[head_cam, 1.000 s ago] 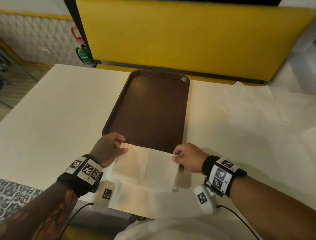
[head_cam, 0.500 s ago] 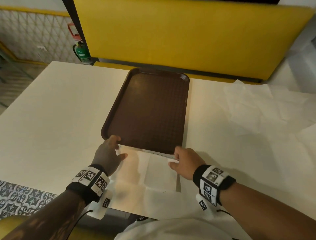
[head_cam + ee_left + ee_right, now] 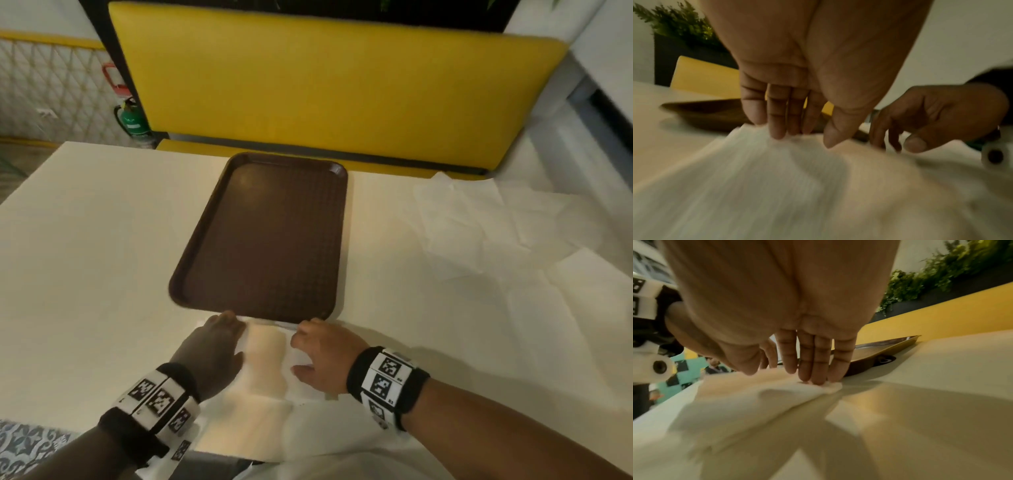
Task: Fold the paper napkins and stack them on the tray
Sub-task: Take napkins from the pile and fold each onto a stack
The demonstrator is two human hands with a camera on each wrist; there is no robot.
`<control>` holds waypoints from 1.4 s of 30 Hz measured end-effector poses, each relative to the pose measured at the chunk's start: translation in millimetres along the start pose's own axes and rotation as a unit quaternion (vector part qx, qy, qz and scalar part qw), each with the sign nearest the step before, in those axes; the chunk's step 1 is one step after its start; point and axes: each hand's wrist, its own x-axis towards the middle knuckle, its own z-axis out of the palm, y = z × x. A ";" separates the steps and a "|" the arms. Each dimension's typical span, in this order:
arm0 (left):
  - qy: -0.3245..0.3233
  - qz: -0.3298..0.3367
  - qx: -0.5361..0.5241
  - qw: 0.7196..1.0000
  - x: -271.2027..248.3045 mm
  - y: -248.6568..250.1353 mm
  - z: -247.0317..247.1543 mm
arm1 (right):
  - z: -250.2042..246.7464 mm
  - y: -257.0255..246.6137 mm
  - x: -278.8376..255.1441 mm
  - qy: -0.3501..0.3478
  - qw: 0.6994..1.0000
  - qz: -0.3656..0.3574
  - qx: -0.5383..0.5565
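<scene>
Here both forearms reach in from the bottom of the head view, each with a black wrist band carrying white marker tiles. The left hand (image 3: 214, 356) lies palm down at lower centre, its fingers (image 3: 777, 113) straight and close together, tips pressing the far edge of the white paper napkin (image 3: 265, 363); the thumb also points down onto the paper. The right hand (image 3: 323, 356) sits just beside it, likewise palm down with straight fingers (image 3: 813, 358) pressing the napkin's far right corner, the thumb spread toward the lower part of the frame. Neither hand grips anything; both are flat and extended on the paper.

The napkin lies flat on the cream table (image 3: 85, 257) between the two hands, its far edge just beside the near rim of the dark brown rectangular plastic tray (image 3: 263, 236); whether they touch cannot be told. How its long axis runs cannot be told, since the hands cover much of it. The tray's long axis runs from the bottom of the frame toward the top. More white unfolded napkins (image 3: 496, 233) lie spread at the right of the frame, well apart from the hands.
</scene>
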 end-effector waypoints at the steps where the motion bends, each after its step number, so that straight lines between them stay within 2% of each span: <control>1: 0.006 0.005 0.005 1.000 1.9 3.2 -6.9 | -3.4 2.2 -2.9 0.006 0.999 0.011 0.032; 5: 0.037 0.064 -0.069 0.995 25.2 45.4 -50.1 | -23.4 34.7 -22.1 0.081 0.988 0.090 0.093; 8: 0.019 0.120 -0.147 0.982 58.8 98.0 -76.4 | -44.0 84.8 -42.8 0.097 0.971 0.215 0.045; 10: 0.014 0.140 -0.187 0.972 85.1 132.7 -78.6 | -57.3 125.1 -56.3 0.110 0.947 0.300 0.017; 13: 0.006 0.142 -0.240 0.960 122.3 175.8 -58.6 | -76.5 182.5 -75.0 0.127 0.909 0.397 -0.015; 19: -0.116 0.115 -0.139 0.977 151.9 216.8 -4.1 | -88.4 252.9 -88.6 0.084 0.869 0.483 -0.068; 21: -0.160 0.118 -0.136 0.971 150.3 217.5 8.2 | -86.5 263.7 -88.0 0.079 0.863 0.494 -0.067; 24: -0.190 0.132 -0.127 0.965 148.0 213.5 15.2 | -85.9 271.8 -87.8 0.073 0.871 0.484 -0.051; 31: -0.178 0.135 -0.139 0.965 147.0 208.2 5.3 | -97.2 263.3 -90.5 0.064 0.882 0.460 -0.082; 35: -0.116 0.147 -0.168 0.968 144.4 212.0 -13.2 | -118.2 233.8 -93.2 0.101 0.888 0.429 -0.129; 38: -0.012 0.174 -0.161 0.971 138.8 219.1 -34.5 | -143.0 198.8 -100.3 0.136 0.897 0.399 -0.131; 40: 0.068 0.204 -0.154 0.964 134.0 224.5 -49.9 | -160.5 173.5 -106.6 0.148 0.911 0.368 -0.115; 42: 0.116 0.238 -0.132 0.955 128.0 232.9 -67.6 | -175.4 147.8 -110.9 0.145 0.930 0.316 -0.118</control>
